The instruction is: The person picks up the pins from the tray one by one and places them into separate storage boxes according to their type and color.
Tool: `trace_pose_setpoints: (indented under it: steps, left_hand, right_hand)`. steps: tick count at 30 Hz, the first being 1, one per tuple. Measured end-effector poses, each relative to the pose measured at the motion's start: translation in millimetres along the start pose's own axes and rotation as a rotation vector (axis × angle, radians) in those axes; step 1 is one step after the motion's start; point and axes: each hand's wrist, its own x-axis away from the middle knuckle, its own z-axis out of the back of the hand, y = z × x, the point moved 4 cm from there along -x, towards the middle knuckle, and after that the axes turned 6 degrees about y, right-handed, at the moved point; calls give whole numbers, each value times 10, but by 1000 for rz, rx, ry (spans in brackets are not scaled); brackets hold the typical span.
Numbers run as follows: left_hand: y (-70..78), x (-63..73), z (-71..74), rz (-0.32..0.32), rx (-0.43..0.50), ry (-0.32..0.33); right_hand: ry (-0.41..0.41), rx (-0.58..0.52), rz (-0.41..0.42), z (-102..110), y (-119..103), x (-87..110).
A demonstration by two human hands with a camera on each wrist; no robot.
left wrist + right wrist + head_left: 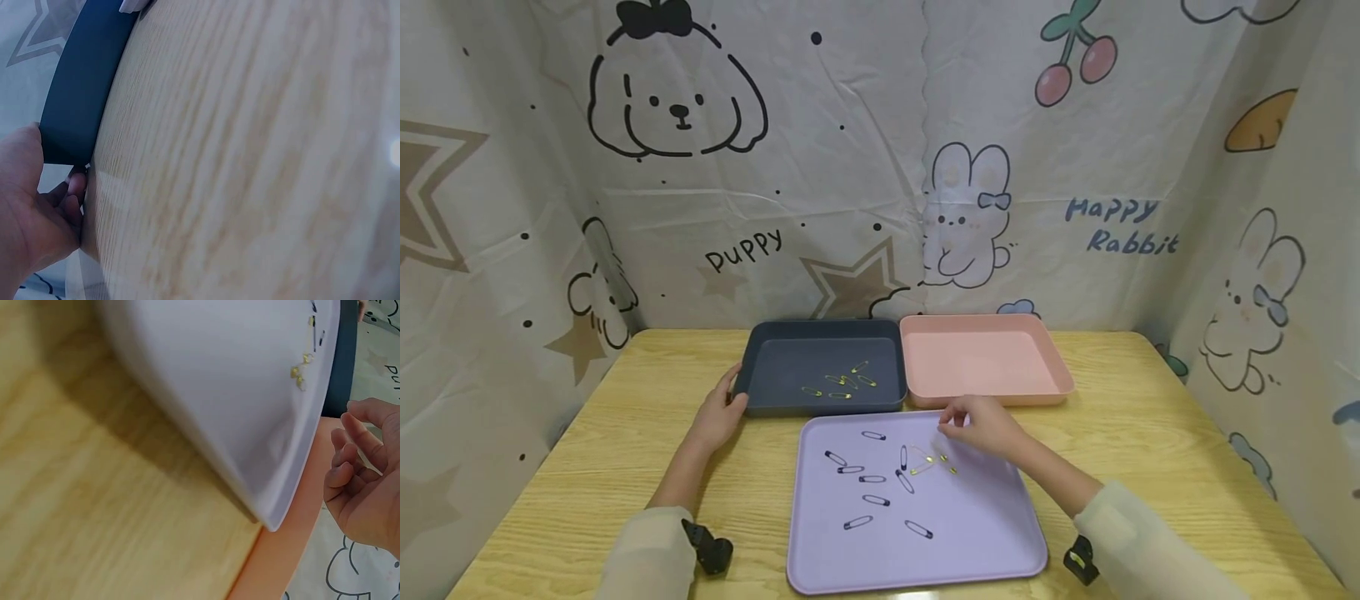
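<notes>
In the head view my left hand (718, 417) holds the front left corner of the dark blue tray (767, 408). In the left wrist view the thumb lies by the rim and the fingers curl low beside the tray's end. Several gold safety pins (840, 396) lie inside that tray. My right hand (981, 427) hovers over the far edge of the lilac tray (977, 533), thumb and forefinger tips close together; no pin shows between them. Just below these fingertips lie a few gold safety pins (922, 469). Several black safety pins (876, 500) are spread over the tray's left and middle.
To the right of the dark tray stands a pink tray (977, 358) with nothing in it. All three trays sit close together on a wooden table (1120, 400). A printed curtain (850, 167) hangs behind and at both sides.
</notes>
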Motion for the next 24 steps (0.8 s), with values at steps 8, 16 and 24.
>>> trace_pose_setpoints:
  steps: [8, 16, 24]
  left_hand:
    - [0, -9, 3, 4, -1, -6]
    - [-10, -17, 7, -5, -2, -2]
    - [11, -1, 4, -11, 2, 6]
  right_hand:
    - [-58, 3, 26, -99, 106, 190]
    - [-98, 5, 66, -118, 115, 334]
    - [-79, 43, 70, -152, 91, 376]
